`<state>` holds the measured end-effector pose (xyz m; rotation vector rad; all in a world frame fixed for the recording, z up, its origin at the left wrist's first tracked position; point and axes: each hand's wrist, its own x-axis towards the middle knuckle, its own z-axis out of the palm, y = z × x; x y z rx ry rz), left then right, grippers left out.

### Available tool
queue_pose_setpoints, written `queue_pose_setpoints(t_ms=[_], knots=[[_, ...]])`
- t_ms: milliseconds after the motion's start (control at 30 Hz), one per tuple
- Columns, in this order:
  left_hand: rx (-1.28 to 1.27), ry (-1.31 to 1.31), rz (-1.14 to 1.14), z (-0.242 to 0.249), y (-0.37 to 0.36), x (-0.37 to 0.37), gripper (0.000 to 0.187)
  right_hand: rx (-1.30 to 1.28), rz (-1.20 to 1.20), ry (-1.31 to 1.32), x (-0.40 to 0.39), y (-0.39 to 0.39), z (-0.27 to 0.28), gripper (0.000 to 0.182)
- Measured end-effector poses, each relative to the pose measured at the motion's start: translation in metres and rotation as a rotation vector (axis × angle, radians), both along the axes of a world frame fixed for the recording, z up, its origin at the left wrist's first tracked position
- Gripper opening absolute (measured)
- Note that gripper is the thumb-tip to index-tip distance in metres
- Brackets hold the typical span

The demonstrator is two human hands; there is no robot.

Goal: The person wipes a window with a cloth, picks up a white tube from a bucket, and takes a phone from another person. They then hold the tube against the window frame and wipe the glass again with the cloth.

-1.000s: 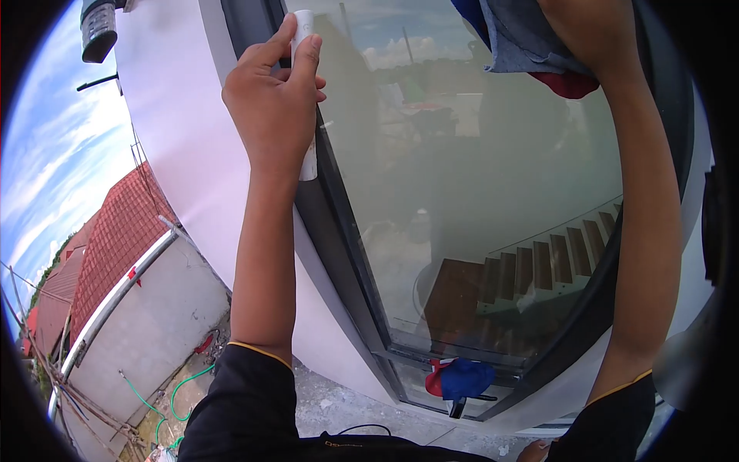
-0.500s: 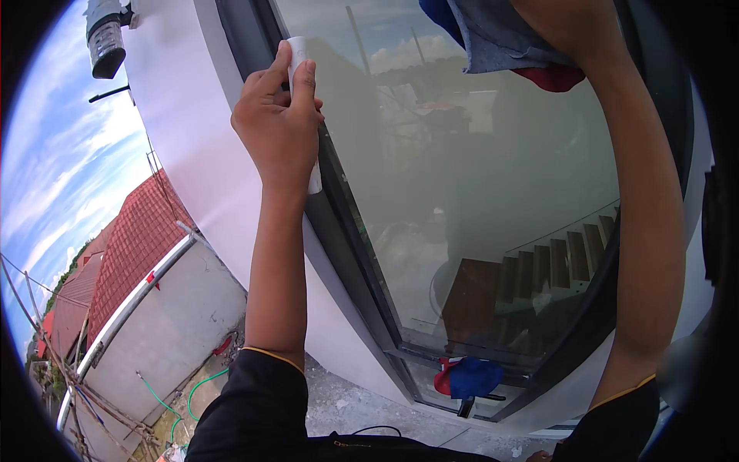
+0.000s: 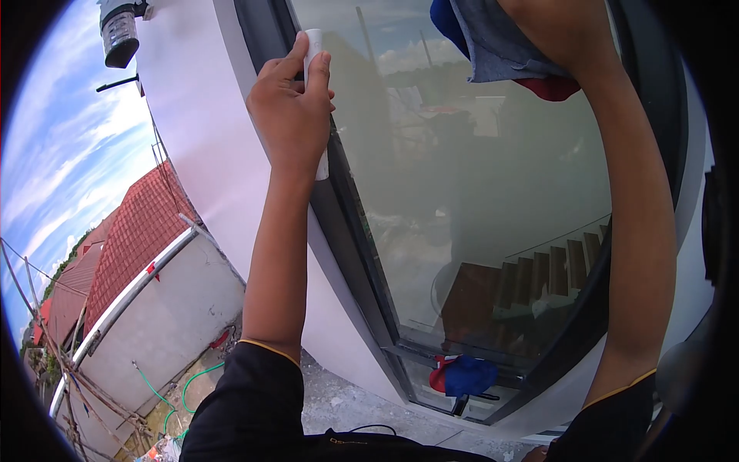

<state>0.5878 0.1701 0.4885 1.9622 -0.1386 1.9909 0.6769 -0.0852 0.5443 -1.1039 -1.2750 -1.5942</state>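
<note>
My left hand is closed around a white bar that lies along the dark window frame; its lower end shows below my wrist. At the top right, my right hand presses a grey-blue cloth with red and blue parts against the glass pane. The fingers of that hand are mostly hidden beyond the upper edge of the view. A staircase shows through or in the glass.
A blue and red cloth hangs on a black handle near the window's foot. A wall lamp is mounted at the upper left. Beyond the pale wall are a green hose, wooden poles and red roofs.
The view has shifted slightly, so the wall and lamp appear farther right. Both hands keep their holds, and the grey-blue cloth sits slightly lower in view.
</note>
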Motion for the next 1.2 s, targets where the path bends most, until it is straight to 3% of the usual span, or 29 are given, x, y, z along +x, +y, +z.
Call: queue_pose_setpoints(t_ms=[300,400,500,600,733,867,1100,1200], knots=[[-0.042,0.017,-0.014,-0.006,-0.002,-0.002,0.039,0.028,0.007,0.031,0.006,0.005,0.001,0.015],[-0.047,-0.002,-0.051,0.018,0.004,-0.002,0.037,0.006,-0.169,0.020,0.005,0.013,-0.001,0.015],[0.043,0.026,0.047,-0.015,0.012,-0.003,0.037,-0.030,-0.324,0.028,-0.008,0.022,-0.007,0.016],[-0.204,0.208,-0.421,-0.045,0.008,-0.025,0.037,-0.131,-0.420,0.018,-0.022,0.045,-0.013,0.018],[-0.289,0.179,-0.665,-0.078,0.031,-0.037,0.040,-0.190,-0.493,-0.033,-0.009,0.088,0.001,0.016],[-0.228,0.140,-0.806,-0.112,0.047,-0.033,0.039,-0.170,-0.602,0.021,-0.022,0.112,0.027,0.015],[-0.249,0.071,-0.958,-0.127,0.056,-0.026,0.038,-0.303,-0.705,0.041,-0.032,0.104,0.053,0.021],[-0.201,0.043,-1.002,-0.134,0.061,-0.024,0.037,-0.370,-0.694,-0.135,-0.025,0.111,0.033,0.021]])
